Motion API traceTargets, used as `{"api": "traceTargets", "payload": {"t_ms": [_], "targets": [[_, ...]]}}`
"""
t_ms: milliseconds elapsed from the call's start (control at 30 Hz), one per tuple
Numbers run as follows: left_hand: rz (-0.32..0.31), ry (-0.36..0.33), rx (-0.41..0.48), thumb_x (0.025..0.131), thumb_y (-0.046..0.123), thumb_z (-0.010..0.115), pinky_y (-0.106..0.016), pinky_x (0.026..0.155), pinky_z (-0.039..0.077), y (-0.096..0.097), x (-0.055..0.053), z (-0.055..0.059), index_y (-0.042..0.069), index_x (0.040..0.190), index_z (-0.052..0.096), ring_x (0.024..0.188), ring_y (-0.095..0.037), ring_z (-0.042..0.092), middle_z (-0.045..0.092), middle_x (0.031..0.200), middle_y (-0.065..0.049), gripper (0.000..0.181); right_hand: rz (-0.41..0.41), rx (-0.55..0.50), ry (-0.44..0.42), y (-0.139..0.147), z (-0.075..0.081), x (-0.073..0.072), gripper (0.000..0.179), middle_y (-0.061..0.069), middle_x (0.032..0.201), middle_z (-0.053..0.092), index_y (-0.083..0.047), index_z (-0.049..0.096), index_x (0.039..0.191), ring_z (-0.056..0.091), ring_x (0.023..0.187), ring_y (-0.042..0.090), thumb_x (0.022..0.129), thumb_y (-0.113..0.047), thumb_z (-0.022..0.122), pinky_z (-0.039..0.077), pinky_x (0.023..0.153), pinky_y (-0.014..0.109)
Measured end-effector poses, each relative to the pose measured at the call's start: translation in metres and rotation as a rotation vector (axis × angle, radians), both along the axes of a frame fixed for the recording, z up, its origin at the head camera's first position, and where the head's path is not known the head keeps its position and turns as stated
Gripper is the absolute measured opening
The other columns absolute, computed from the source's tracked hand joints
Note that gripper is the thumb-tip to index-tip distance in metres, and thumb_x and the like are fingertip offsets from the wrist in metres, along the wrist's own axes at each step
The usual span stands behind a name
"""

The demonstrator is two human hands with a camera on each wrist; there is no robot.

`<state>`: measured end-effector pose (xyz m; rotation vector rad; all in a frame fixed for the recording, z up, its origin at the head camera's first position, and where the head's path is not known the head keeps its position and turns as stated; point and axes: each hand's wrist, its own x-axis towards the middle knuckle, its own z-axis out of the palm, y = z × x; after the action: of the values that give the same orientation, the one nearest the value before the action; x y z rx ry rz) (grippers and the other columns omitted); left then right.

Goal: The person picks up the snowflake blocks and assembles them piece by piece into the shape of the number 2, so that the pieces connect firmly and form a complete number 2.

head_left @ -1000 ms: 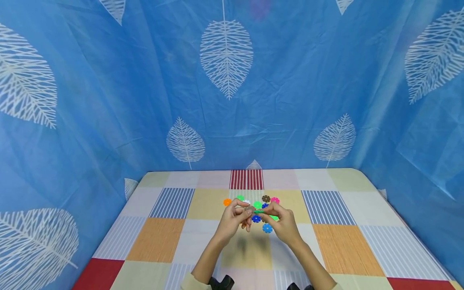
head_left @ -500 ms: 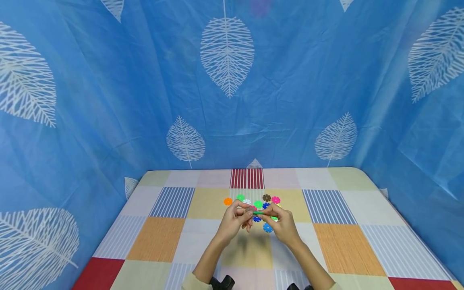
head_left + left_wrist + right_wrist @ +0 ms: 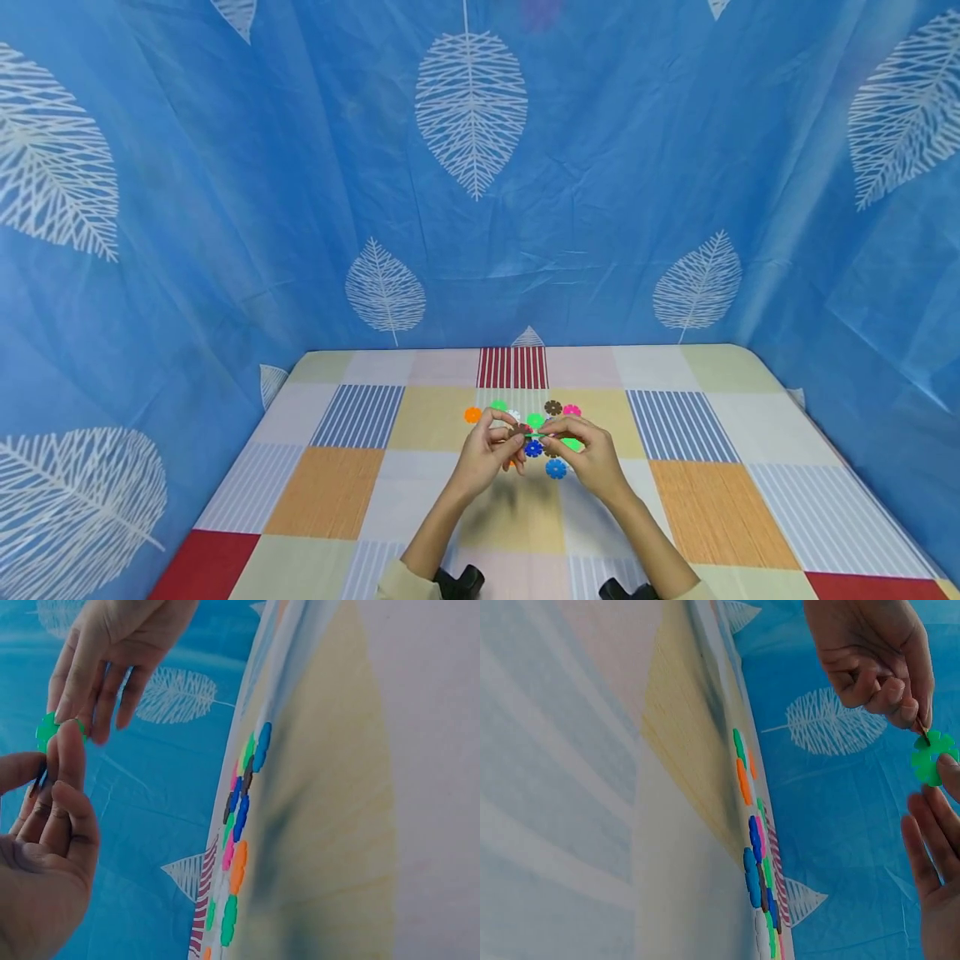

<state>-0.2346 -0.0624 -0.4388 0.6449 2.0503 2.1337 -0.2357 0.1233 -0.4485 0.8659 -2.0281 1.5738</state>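
Observation:
In the head view, my left hand (image 3: 483, 454) pinches a brown notched plastic disc (image 3: 517, 430) above the table. My right hand (image 3: 588, 454) holds a green notched disc (image 3: 534, 435) edge-on against it, between thumb and fingers. In the right wrist view the green disc (image 3: 928, 759) faces the camera, and the thin brown disc (image 3: 922, 731) meets its upper rim in a notch. From the left wrist, the brown disc (image 3: 37, 778) shows edge-on below the green one (image 3: 46, 731). Both hands' remaining fingers are loosely bent or spread.
Several notched discs lie on the patchwork cloth (image 3: 420, 492) beneath and beyond the hands, among them an orange (image 3: 472, 414), a light blue (image 3: 556, 469), a dark blue (image 3: 533, 448) and a pink one (image 3: 572, 411). A blue leaf-print curtain (image 3: 585, 208) surrounds the table's back and sides.
The hands stay in nearly the same place. The right fingers have shifted on the green disc and lie straighter, and the brown disc's face shows more from above.

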Motion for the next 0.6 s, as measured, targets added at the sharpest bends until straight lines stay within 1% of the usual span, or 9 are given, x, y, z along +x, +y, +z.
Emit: {"api": "traceTargets", "payload": {"t_ms": [67, 133, 233, 300, 333, 400, 467, 533, 600], "targets": [[-0.013, -0.023, -0.01, 0.094, 0.002, 0.05, -0.022, 0.048, 0.042, 0.001, -0.001, -0.003, -0.009, 0.113, 0.036, 0.059, -0.046, 0.058, 0.058, 0.082, -0.035, 0.027, -0.036, 0.022, 0.027, 0.0, 0.0, 0.0, 0.015, 0.014, 0.085, 0.061, 0.002, 0.067, 0.086, 0.061, 0.068, 0.019, 0.074, 0.012, 0.069, 0.053, 0.058, 0.031], [-0.024, -0.039, -0.02, 0.094, 0.006, 0.052, -0.029, 0.05, 0.047, 0.001, -0.001, -0.005, -0.007, 0.118, 0.037, 0.064, -0.053, 0.057, 0.059, 0.087, -0.034, 0.031, -0.064, 0.048, 0.048, 0.001, 0.001, 0.0, 0.016, 0.011, 0.083, 0.062, 0.0, 0.068, 0.084, 0.058, 0.07, 0.019, 0.073, 0.011, 0.07, 0.052, 0.06, 0.031], [-0.044, -0.038, -0.05, 0.094, 0.01, 0.054, -0.047, 0.058, 0.052, 0.002, -0.002, -0.008, -0.004, 0.123, 0.042, 0.07, -0.053, 0.059, 0.061, 0.095, -0.031, 0.035, -0.065, 0.091, 0.049, 0.001, 0.003, 0.001, 0.016, 0.008, 0.08, 0.064, -0.002, 0.069, 0.084, 0.055, 0.075, 0.021, 0.073, 0.009, 0.071, 0.049, 0.064, 0.03], [-0.04, -0.022, -0.064, 0.093, 0.01, 0.054, -0.056, 0.064, 0.05, 0.001, -0.003, -0.01, -0.004, 0.122, 0.047, 0.072, -0.049, 0.061, 0.062, 0.098, -0.03, 0.033, -0.066, 0.126, 0.024, 0.003, 0.003, 0.001, 0.016, 0.008, 0.082, 0.065, -0.002, 0.069, 0.087, 0.055, 0.077, 0.023, 0.074, 0.006, 0.071, 0.048, 0.065, 0.028], [-0.034, -0.011, -0.072, 0.094, 0.009, 0.054, -0.058, 0.066, 0.049, 0.001, -0.003, -0.011, -0.004, 0.12, 0.05, 0.072, -0.048, 0.061, 0.062, 0.098, -0.029, 0.03, -0.072, 0.146, 0.001, 0.004, 0.002, 0.0, 0.017, 0.008, 0.083, 0.065, -0.003, 0.069, 0.09, 0.055, 0.078, 0.024, 0.075, 0.005, 0.072, 0.048, 0.067, 0.028], [-0.02, 0.004, -0.076, 0.093, 0.007, 0.054, -0.057, 0.066, 0.049, 0.0, -0.005, -0.013, -0.008, 0.115, 0.054, 0.073, -0.046, 0.062, 0.061, 0.098, -0.031, 0.026, -0.095, 0.176, -0.045, 0.009, -0.005, -0.005, 0.019, 0.007, 0.084, 0.066, -0.003, 0.069, 0.095, 0.056, 0.079, 0.025, 0.077, 0.001, 0.071, 0.048, 0.068, 0.03], [-0.002, -0.002, -0.063, 0.093, 0.006, 0.053, -0.053, 0.065, 0.051, -0.001, -0.007, -0.017, -0.011, 0.112, 0.055, 0.074, -0.046, 0.062, 0.06, 0.097, -0.034, 0.025, -0.12, 0.196, -0.094, 0.018, -0.016, -0.013, 0.022, 0.004, 0.084, 0.066, -0.005, 0.069, 0.1, 0.056, 0.078, 0.022, 0.078, -0.002, 0.071, 0.048, 0.068, 0.033], [0.011, -0.029, -0.044, 0.093, 0.006, 0.053, -0.045, 0.063, 0.053, -0.002, -0.009, -0.022, -0.013, 0.11, 0.055, 0.073, -0.041, 0.064, 0.059, 0.096, -0.036, 0.025, -0.126, 0.216, -0.141, 0.03, -0.029, -0.022, 0.022, 0.001, 0.082, 0.065, -0.006, 0.068, 0.102, 0.056, 0.076, 0.017, 0.08, -0.005, 0.07, 0.047, 0.066, 0.033], [0.013, -0.075, -0.013, 0.093, 0.006, 0.054, -0.036, 0.06, 0.054, -0.004, -0.013, -0.031, -0.014, 0.11, 0.054, 0.071, -0.033, 0.066, 0.059, 0.095, -0.035, 0.027, -0.111, 0.241, -0.197, 0.043, -0.041, -0.03, 0.02, -0.002, 0.08, 0.064, -0.009, 0.069, 0.101, 0.055, 0.073, 0.012, 0.081, -0.011, 0.07, 0.047, 0.064, 0.03]]}}
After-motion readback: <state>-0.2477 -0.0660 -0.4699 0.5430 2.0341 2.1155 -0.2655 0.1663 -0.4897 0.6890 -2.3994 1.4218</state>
